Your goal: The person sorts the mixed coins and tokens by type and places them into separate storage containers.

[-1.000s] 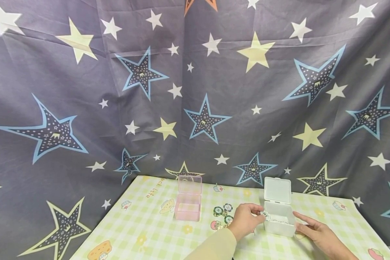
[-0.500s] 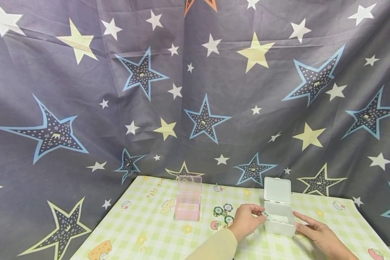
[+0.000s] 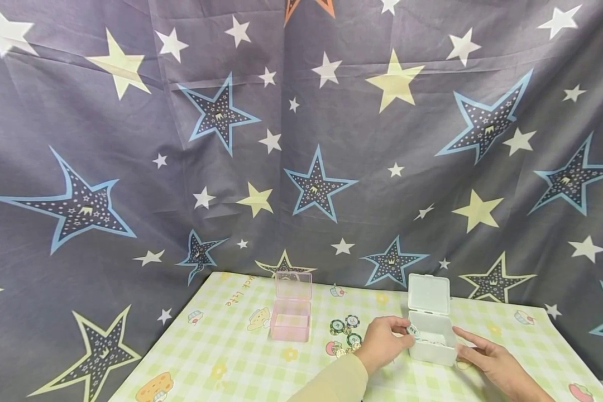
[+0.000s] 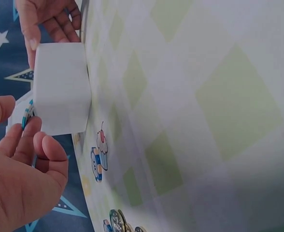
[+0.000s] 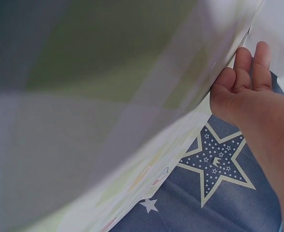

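Pinching a small round token [image 3: 412, 331] between thumb and fingertips, the left hand [image 3: 382, 341] is holding it over the near-left rim of the open white box [image 3: 432, 337], which is sitting on the checked tablecloth [image 3: 241, 357]. Resting with loosely straight fingers, the right hand [image 3: 492, 363] is touching the box's right side, gripping nothing.

Makeshift home recording setup: star-print bedsheet backdrop [image 3: 301, 139] hung right behind desk [image 3: 231, 357], which wears a checked cartoon-print cloth; small plastic boxes on it.
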